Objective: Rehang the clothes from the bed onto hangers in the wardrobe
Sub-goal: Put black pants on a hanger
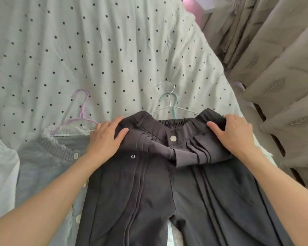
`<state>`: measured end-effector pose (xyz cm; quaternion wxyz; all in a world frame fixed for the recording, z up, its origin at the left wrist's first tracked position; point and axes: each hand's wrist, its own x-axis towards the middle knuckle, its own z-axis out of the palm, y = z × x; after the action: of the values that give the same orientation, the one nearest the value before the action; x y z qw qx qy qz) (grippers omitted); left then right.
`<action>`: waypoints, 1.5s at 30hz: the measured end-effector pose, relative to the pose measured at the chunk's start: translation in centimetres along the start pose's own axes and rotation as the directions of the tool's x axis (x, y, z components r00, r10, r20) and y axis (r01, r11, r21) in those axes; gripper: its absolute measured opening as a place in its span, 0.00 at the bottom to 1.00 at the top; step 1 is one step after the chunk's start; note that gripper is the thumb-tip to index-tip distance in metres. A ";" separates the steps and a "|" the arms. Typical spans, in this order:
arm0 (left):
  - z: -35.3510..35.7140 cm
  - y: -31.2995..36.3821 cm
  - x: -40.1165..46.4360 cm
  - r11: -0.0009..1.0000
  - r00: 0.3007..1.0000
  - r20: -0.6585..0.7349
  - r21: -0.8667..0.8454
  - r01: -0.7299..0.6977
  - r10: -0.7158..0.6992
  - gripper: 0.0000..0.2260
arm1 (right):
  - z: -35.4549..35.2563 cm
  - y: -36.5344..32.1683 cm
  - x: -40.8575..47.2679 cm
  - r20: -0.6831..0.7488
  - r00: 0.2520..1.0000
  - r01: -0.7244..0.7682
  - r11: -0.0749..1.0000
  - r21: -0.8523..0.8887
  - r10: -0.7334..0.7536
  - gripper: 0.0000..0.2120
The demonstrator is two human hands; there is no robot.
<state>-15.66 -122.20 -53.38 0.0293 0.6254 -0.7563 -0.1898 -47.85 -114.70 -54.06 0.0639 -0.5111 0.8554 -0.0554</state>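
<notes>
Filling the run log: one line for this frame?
left hand: gripping trousers waistband | right hand: same | white wire hanger: under waistband

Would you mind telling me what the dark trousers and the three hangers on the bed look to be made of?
Dark trousers: matte woven cloth, likely cotton blend; crisp pleats, a shiny metal snap.
Purple hanger: smooth, thick, pastel, seemingly moulded plastic.
Teal hanger: apparently the same plastic.
White hanger: thin wire, probably coated metal with a bare grey hook.
</notes>
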 end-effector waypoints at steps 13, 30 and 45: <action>-14.5 3.9 -11.2 0.951 0.993 -0.086 -0.293 -0.102 0.080 0.22 | -17.3 -0.9 -9.9 -0.195 0.978 0.116 0.973 0.200 -0.076 0.23; -27.3 18.4 -33.5 0.563 0.710 -0.235 -0.468 -0.681 0.664 0.12 | -39.5 6.2 -49.2 -0.558 0.708 -0.280 0.898 0.340 0.432 0.19; -21.0 31.2 -62.7 0.205 0.213 0.053 -0.564 -0.800 0.976 0.13 | -42.2 11.8 -87.5 -0.570 0.139 -0.640 0.513 0.572 0.810 0.18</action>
<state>-25.39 -62.91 -11.77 0.1133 -0.0255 -0.9023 -0.4151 -24.01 -30.79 -9.75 -0.2554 0.0624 0.9107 -0.3186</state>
